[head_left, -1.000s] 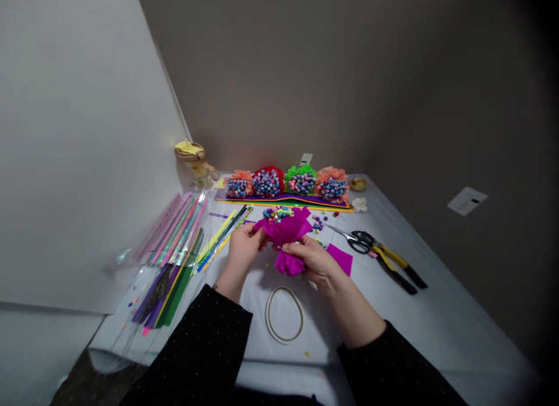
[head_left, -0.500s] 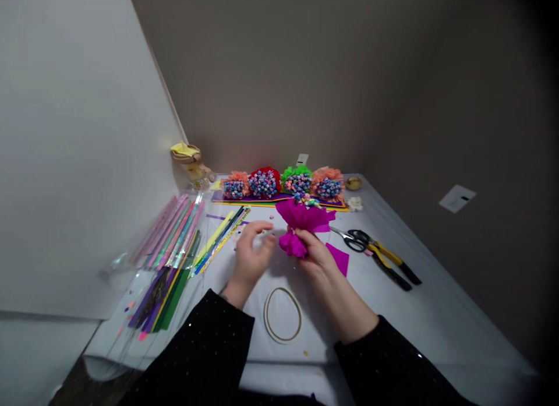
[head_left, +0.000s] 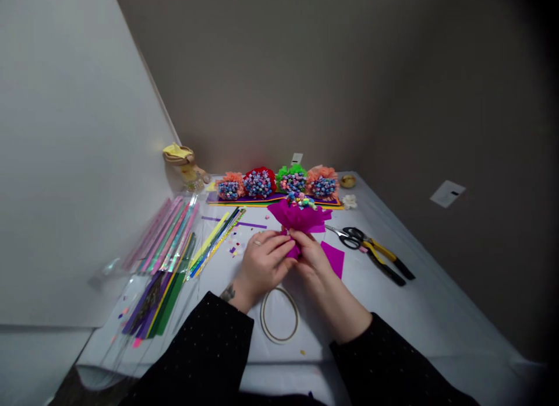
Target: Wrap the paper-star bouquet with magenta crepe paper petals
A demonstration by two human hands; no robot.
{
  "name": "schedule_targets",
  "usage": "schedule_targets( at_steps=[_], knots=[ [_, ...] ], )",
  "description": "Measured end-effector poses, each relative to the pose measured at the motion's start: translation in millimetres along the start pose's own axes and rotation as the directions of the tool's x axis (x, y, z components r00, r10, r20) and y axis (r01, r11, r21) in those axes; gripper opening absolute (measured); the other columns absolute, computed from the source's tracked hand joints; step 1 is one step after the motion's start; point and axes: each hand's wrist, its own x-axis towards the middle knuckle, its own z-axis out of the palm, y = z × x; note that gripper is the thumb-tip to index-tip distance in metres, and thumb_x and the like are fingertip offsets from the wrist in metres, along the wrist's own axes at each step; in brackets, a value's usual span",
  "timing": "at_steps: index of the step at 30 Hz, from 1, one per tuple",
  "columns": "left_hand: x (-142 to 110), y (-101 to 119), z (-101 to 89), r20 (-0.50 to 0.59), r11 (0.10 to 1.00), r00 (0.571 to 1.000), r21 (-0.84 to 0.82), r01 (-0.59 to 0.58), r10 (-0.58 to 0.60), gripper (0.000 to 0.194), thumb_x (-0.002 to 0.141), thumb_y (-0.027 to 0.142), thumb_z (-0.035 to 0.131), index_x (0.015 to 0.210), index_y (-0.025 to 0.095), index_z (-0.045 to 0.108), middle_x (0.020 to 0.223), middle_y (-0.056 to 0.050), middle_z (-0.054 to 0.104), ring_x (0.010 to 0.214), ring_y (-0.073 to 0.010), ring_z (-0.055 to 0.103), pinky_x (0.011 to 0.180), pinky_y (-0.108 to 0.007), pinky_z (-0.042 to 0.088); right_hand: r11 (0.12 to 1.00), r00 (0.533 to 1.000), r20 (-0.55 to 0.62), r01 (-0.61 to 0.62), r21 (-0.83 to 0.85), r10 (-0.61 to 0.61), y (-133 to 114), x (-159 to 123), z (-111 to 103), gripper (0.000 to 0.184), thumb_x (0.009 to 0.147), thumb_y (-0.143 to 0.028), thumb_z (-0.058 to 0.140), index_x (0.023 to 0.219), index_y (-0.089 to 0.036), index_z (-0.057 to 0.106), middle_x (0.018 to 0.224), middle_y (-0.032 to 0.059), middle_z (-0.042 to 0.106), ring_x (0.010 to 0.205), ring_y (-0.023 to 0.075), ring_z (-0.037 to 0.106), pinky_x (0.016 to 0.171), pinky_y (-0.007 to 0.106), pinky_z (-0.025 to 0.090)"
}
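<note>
A magenta crepe paper flower [head_left: 299, 215] with a cluster of small colourful stars at its top is held between both hands above the table. My left hand [head_left: 267, 263] closes around the gathered lower part from the left. My right hand [head_left: 311, 256] pinches the same gathered neck from the right, its fingers meeting those of my left hand. Most of the bunched base is hidden behind the fingers. Below the hands lies a roll of narrow tape [head_left: 280, 316]. A flat magenta paper piece [head_left: 333, 259] rests beside my right hand.
Scissors [head_left: 349, 237] and yellow-and-black pliers [head_left: 386, 260] lie to the right. Finished-looking paper flowers [head_left: 259, 183] line the back on coloured sheets. Packs of paper strips [head_left: 168, 234] spread over the left side, near loose strips [head_left: 218, 240]. A small basket [head_left: 179, 154] stands back left.
My left hand has moved right from beside the flower and closed on its gathered base. My right hand keeps its grip. The view has shifted slightly.
</note>
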Motion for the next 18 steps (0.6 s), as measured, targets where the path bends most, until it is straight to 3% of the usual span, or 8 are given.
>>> schedule_targets(
  at_steps=[2,4,7,9,13,16,18],
  knots=[
    [0,0,1.2,0.063,0.999,0.997,0.011,-0.035,0.035,0.013,0.081,0.029,0.063,0.073,0.020,0.066,0.072,-0.004,0.068,0.078,-0.0197,0.061,0.079,-0.036,0.047,0.997,0.996,-0.089,0.011,0.077,-0.004,-1,0,3,0.020,0.051,-0.015,0.077,0.068,-0.017,0.066,0.063,-0.0018,0.070,0.054,0.0111,0.061,0.054,0.021,0.052],
    [-1,0,2.8,0.022,1.000,1.000,-0.009,0.007,-0.007,0.026,0.083,0.028,0.061,0.058,0.019,0.058,0.056,-0.002,0.060,0.062,-0.0158,0.056,0.068,-0.031,0.047,0.992,0.987,-0.153,0.061,0.108,-0.044,-4,-1,6,0.024,0.048,-0.013,0.077,0.069,-0.017,0.067,0.063,-0.0022,0.071,0.054,0.0104,0.062,0.054,0.021,0.052],
    [-3,1,5.9,-0.094,0.992,0.988,-0.036,0.123,-0.126,0.014,0.084,0.027,0.059,0.076,0.018,0.064,0.073,-0.005,0.064,0.072,-0.0166,0.059,0.070,-0.030,0.048,0.990,0.981,-0.162,0.121,0.079,-0.107,-6,-5,10,0.025,0.046,-0.013,0.078,0.068,-0.016,0.067,0.060,-0.0028,0.070,0.052,0.0100,0.062,0.053,0.020,0.052],
    [-3,4,9.4,-0.085,0.976,0.972,-0.042,0.215,-0.218,0.014,0.085,0.028,0.058,0.089,0.018,0.066,0.085,-0.007,0.064,0.082,-0.0177,0.060,0.075,-0.030,0.049,0.990,0.983,-0.146,0.121,0.072,-0.110,-5,-9,12,0.023,0.045,-0.014,0.079,0.064,-0.015,0.066,0.056,-0.0027,0.068,0.049,0.0096,0.060,0.051,0.020,0.050],
    [-4,11,17.3,0.117,0.921,0.920,-0.073,0.384,-0.374,0.016,0.087,0.026,0.053,0.080,0.018,0.065,0.077,-0.004,0.061,0.072,-0.0147,0.058,0.067,-0.026,0.046,0.990,0.983,-0.142,0.130,0.060,-0.120,-1,-10,12,0.022,0.045,-0.013,0.079,0.062,-0.015,0.066,0.055,-0.0030,0.068,0.049,0.0093,0.060,0.050,0.019,0.049],
    [-5,15,16.6,0.288,0.932,0.909,-0.113,0.344,-0.300,0.017,0.085,0.022,0.054,0.072,0.018,0.064,0.072,-0.002,0.059,0.068,-0.0137,0.056,0.063,-0.025,0.042,0.989,0.981,-0.162,0.121,0.087,-0.106,-2,0,5,0.024,0.048,-0.014,0.078,0.069,-0.017,0.066,0.060,-0.0037,0.069,0.051,0.0100,0.062,0.053,0.020,0.051],
    [-3,14,11.7,0.273,0.931,0.930,-0.199,0.307,-0.248,0.017,0.083,0.021,0.056,0.068,0.018,0.063,0.067,-0.001,0.057,0.064,-0.0126,0.054,0.061,-0.025,0.040,0.991,0.989,-0.135,0.079,0.109,-0.064,-5,9,0,0.022,0.052,-0.017,0.076,0.072,-0.018,0.065,0.061,-0.0043,0.069,0.052,0.0098,0.062,0.054,0.020,0.052]
  ],
)
